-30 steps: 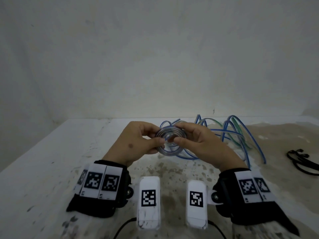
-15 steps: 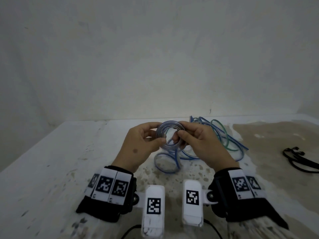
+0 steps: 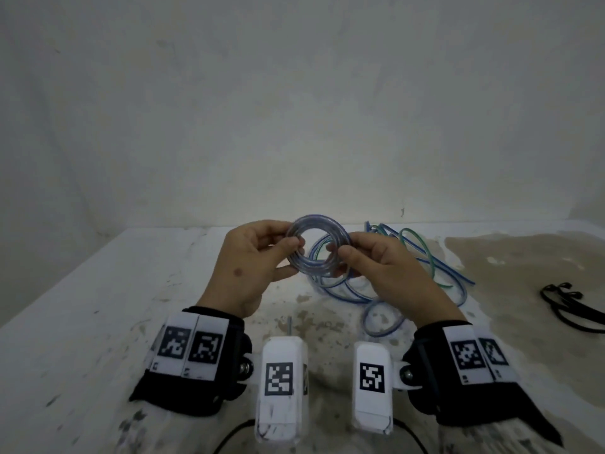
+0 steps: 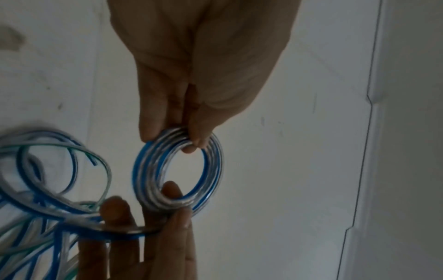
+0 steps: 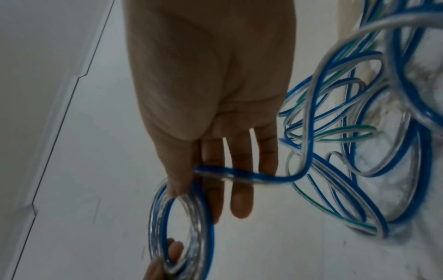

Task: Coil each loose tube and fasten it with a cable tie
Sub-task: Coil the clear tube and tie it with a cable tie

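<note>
Head view: left hand (image 3: 252, 260) and right hand (image 3: 376, 267) each pinching the coiled tube (image 3: 316, 249) (clear, blue-striped).

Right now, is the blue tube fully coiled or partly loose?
Partly loose: both hands hold a small coil, but a tail runs from it to the tangle on the table.

A plain whitish wall (image 3: 294, 109) rises behind a white table (image 3: 98, 306), its top scuffed, speckled dark, with a broad brownish stain (image 3: 523, 257) spreading at right. Dim, flat light.

Head view high; wrist views close, sharing the coil (image 3: 317, 249).
</note>
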